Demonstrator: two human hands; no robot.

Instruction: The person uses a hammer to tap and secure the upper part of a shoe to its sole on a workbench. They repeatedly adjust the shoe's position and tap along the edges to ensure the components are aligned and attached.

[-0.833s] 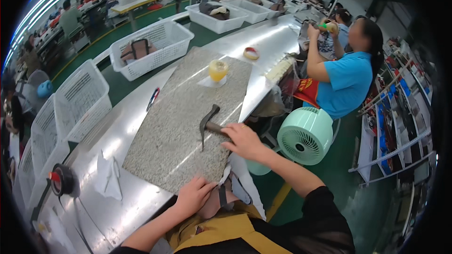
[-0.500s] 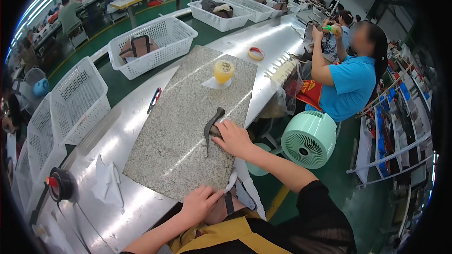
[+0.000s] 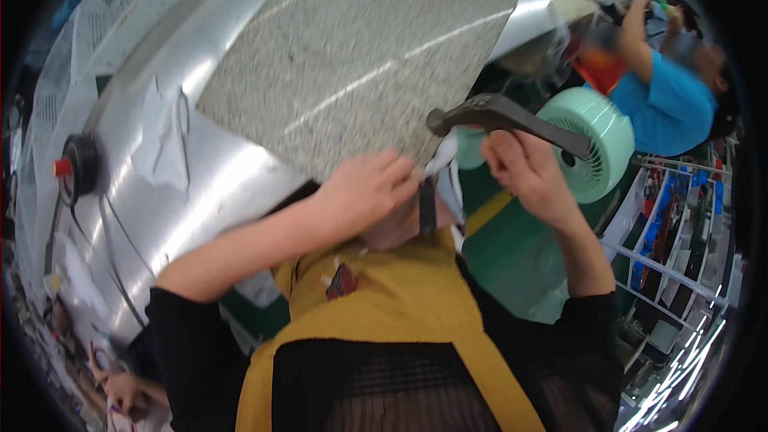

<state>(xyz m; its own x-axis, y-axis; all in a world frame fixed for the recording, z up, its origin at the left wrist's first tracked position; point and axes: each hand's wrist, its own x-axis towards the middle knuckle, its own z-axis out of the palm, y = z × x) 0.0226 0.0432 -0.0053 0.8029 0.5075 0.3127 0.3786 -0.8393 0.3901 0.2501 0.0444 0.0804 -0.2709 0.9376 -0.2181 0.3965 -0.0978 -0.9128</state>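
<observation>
My right hand (image 3: 528,172) is closed round the handle of a hammer (image 3: 504,114), whose dark, curved metal head is raised beyond the right side of the stone slab (image 3: 360,56). At the slab's near edge my left hand (image 3: 370,184) grips a pinkish-brown leather piece (image 3: 392,228), fingers bent over its upper part. A black strap (image 3: 428,204) crosses that piece, with white-and-grey material (image 3: 448,172) beside it. The piece rests against my mustard apron (image 3: 384,288). My left fingertips are partly hidden, and so is most of the hammer handle.
A mint-green fan (image 3: 588,104) stands on the right, near a person in a blue shirt (image 3: 672,104). On the metal table (image 3: 240,184) lie a crumpled white sheet (image 3: 164,136) and a black round device with a red knob (image 3: 78,166). A white basket (image 3: 144,8) stands beyond.
The hammer, lying on the slab under my right hand before, is now lifted and drawn back toward me. My left hand stays at the leather piece. The view has tilted down toward my apron.
</observation>
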